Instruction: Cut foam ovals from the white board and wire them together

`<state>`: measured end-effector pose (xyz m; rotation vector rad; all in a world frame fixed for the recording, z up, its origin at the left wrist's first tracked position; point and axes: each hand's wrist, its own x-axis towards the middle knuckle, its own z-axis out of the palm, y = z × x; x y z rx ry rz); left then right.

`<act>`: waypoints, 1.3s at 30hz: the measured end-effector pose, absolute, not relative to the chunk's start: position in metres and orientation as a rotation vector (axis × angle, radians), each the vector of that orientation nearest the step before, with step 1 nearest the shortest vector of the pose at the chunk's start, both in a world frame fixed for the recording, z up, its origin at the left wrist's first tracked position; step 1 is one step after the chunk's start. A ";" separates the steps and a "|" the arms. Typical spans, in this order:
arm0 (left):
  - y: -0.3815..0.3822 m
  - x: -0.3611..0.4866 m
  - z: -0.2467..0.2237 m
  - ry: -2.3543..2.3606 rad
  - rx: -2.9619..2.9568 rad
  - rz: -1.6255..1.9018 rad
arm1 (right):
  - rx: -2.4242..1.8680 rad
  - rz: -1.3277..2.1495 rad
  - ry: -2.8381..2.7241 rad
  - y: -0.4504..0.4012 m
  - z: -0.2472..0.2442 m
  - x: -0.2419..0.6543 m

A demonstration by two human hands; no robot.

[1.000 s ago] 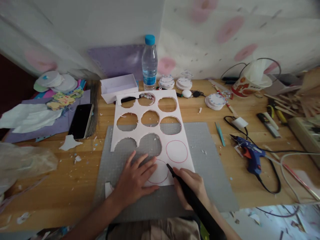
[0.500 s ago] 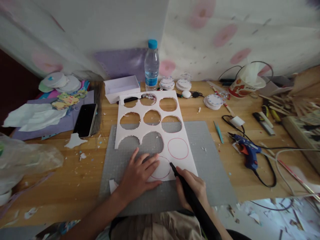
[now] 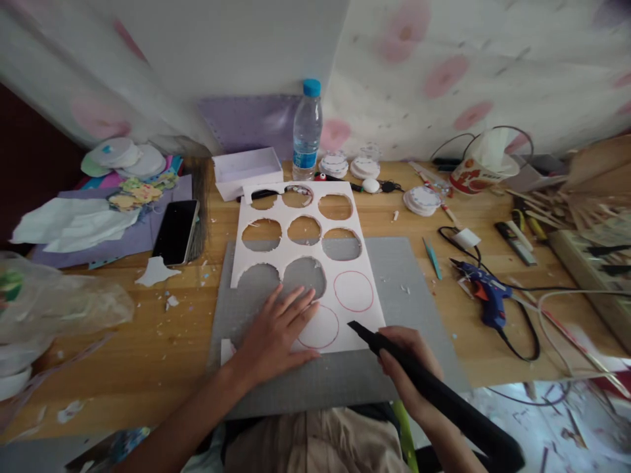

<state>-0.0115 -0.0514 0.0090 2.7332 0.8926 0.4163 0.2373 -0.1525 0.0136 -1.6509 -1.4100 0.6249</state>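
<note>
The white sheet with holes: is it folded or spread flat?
Spread flat: the white sheet shows no fold; the left hand rests on it.

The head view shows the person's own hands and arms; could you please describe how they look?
The left hand and right hand are bare, with slim fingers and no gloves, rings or bracelets visible. The left forearm and right forearm show no sleeves, watch or markings. Between them is crumpled beige clothing.
</note>
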 end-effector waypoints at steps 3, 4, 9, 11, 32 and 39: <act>-0.063 -0.025 0.014 0.990 2.793 0.541 | -1.590 0.604 -1.443 -0.148 0.000 0.222; -0.071 -0.030 0.015 1.039 2.785 0.588 | -1.593 0.606 -1.450 -0.146 -0.004 0.218; -0.113 -0.046 0.011 1.007 2.730 0.603 | -1.674 0.541 -1.411 -0.140 -0.012 0.214; -0.121 -0.049 0.005 0.967 2.719 0.562 | -1.712 0.437 -1.425 -0.142 -0.009 0.210; -0.123 -0.042 0.002 1.158 2.521 0.641 | -1.134 0.394 -2.158 -0.142 -0.001 0.174; -0.123 -0.042 0.003 1.176 2.530 0.640 | -1.090 0.405 -2.294 -0.141 -0.001 0.184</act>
